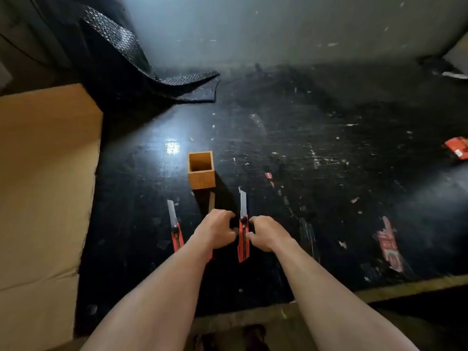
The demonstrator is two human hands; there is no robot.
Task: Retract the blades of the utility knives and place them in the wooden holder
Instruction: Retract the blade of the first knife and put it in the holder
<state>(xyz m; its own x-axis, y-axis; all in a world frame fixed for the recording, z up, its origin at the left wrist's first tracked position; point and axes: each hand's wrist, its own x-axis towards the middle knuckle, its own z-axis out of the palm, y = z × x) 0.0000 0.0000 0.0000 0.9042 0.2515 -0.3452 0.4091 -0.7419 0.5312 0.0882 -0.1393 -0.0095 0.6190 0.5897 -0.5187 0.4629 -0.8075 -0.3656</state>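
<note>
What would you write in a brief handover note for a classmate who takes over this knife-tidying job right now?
Left hand and right hand: both grip the right-hand utility knife from either side; its blade is out, pointing away.
Second utility knife: lies on the black table to the left, blade out, untouched.
A third blade shows past the left hand; its handle is mostly hidden.
Wooden holder: upright just beyond the knives, nothing visible inside.
Done: nothing stowed.
Left: retract every blade, put each knife in the holder.
</note>
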